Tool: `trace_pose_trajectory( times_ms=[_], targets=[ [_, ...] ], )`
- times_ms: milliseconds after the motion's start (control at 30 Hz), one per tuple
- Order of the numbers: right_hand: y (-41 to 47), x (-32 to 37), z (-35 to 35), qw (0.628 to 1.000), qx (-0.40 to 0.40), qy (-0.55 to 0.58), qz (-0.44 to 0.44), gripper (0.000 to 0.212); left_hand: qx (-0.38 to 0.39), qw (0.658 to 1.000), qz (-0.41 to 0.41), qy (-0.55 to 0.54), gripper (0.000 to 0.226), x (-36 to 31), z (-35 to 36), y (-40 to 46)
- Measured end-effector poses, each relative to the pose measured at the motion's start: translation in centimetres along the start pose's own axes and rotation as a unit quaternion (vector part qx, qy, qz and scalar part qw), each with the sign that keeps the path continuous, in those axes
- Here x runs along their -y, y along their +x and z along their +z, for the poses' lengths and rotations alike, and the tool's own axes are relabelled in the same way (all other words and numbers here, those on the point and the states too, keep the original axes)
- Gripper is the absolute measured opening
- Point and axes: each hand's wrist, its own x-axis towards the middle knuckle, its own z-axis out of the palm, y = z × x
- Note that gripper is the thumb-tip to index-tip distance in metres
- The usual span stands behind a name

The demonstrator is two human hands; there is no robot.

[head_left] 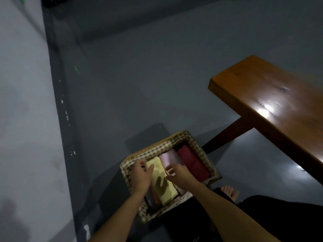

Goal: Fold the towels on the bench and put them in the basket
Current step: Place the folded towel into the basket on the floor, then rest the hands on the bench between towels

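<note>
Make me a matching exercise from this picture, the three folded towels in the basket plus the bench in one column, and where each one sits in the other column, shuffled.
Things:
1. yellow towel
2. pale pink towel
3. dark red towel
4. wooden bench

Places:
A. middle of the basket
B. outside the basket, to its right
C. between the left hand and the right hand
D. against the basket's right wall

Pairs: 1-C, 2-A, 3-D, 4-B

Dim, grainy view with wide-angle bending at the edges. White glare spots shine on the bench top (265, 109) and the floor (297, 167). A green glow marks the top left corner.
</note>
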Motion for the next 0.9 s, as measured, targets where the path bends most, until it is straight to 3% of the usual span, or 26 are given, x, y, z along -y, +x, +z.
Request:
trace_pose_trajectory(
  times_ms=[200, 367, 567, 667, 900],
  targets=[
    [-4.9, 2.6, -6.8, 0.994, -0.06, -0.087, -0.02, 0.032, 0.066, 0.991, 0.115, -0.032, 0.012, -7.0, -0.6, -1.6],
    [-11.6, 4.1, -14.8, 0.958, -0.193, -0.205, -0.047, 0.017, 0.11, 0.965, 0.23, -0.056, 0.008, -16.9, 0.2, -4.1],
    [-23.5, 2.8, -25.5, 0.875, -0.349, -0.332, -0.06, 0.013, 0.22, 0.913, 0.326, -0.107, 0.014, -29.9, 1.8, -10.7],
    [-29.6, 1.2, -28.8, 0.835, -0.407, -0.369, -0.014, 0.017, 0.267, 0.877, 0.375, -0.14, 0.015, -35.4, 2.8, -15.0],
    [-42.3, -4.0, -31.8, 0.802, -0.495, -0.324, 0.081, 0.018, 0.376, 0.8, 0.444, -0.144, 0.011, -43.7, 6.8, -25.8]
  ],
)
